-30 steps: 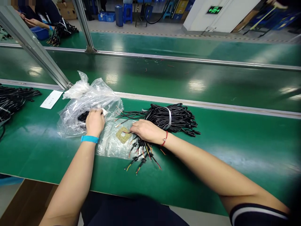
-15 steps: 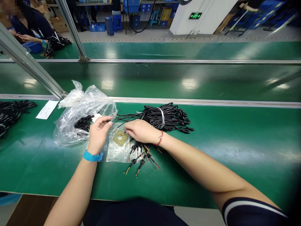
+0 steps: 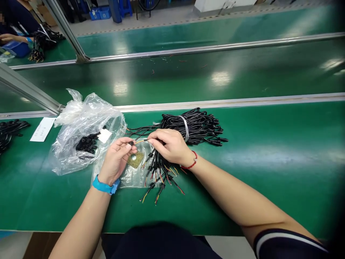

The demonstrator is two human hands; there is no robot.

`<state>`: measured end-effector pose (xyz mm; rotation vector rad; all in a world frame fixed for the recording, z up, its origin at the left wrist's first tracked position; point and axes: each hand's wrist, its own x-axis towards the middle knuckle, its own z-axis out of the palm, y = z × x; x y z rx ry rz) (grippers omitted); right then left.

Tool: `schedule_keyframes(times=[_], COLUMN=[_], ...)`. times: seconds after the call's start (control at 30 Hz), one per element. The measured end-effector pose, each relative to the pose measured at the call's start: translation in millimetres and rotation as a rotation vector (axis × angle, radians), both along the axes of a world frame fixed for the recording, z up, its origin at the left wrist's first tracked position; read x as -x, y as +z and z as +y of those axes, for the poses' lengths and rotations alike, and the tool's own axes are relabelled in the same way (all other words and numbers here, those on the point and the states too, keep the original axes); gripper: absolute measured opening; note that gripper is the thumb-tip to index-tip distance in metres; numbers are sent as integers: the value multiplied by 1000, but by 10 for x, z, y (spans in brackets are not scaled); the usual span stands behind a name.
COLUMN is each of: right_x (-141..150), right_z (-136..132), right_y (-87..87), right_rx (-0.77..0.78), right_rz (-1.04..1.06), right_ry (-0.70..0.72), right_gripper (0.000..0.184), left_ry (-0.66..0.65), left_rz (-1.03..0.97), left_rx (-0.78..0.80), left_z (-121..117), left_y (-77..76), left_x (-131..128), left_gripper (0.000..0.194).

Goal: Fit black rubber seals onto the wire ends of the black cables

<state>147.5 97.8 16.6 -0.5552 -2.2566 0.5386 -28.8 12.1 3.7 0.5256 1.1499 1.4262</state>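
Observation:
My left hand (image 3: 117, 158) pinches a small black rubber grommet (image 3: 131, 143) between thumb and fingertips. My right hand (image 3: 169, 145) is closed on a black cable (image 3: 146, 140) close to its stripped end, whose thin coloured wires point left at the grommet. Whether the wire tips are inside the grommet I cannot tell. Behind my right hand lies a tied bundle of black cables (image 3: 175, 124). Below that hand, several cable ends with black pieces (image 3: 156, 165) fan out, showing red and yellow wires. A yellowish square pad with a hole (image 3: 138, 158) lies on a clear plastic sheet (image 3: 132, 180).
An open clear bag (image 3: 70, 126) with small black parts (image 3: 87, 144) stands left of my hands. A white paper (image 3: 43, 129) and more black cables (image 3: 10, 133) lie farther left. A metal post (image 3: 29, 90) rises there. Another person's hand (image 3: 8, 38) is at the far left bench.
The left hand now shows a black grommet at its fingertips. My right hand has brought a cable end up level with it, off the pad. The view has tilted down.

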Motion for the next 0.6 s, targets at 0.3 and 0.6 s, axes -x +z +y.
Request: schedule_keyframes(times=[0.3, 0.6], right_x=[-2, -2], right_z=[-7, 11], right_y=[-19, -60], right_rx=[-76, -148], right_rz=[-78, -140], right_ry=[-40, -8], right_gripper=[20, 22], left_ry=[-43, -62], left_rz=[-16, 372], left_rx=[3, -73], left_z=[-18, -69], left_y=[20, 6], left_x=[-28, -29], left_gripper=[18, 16])
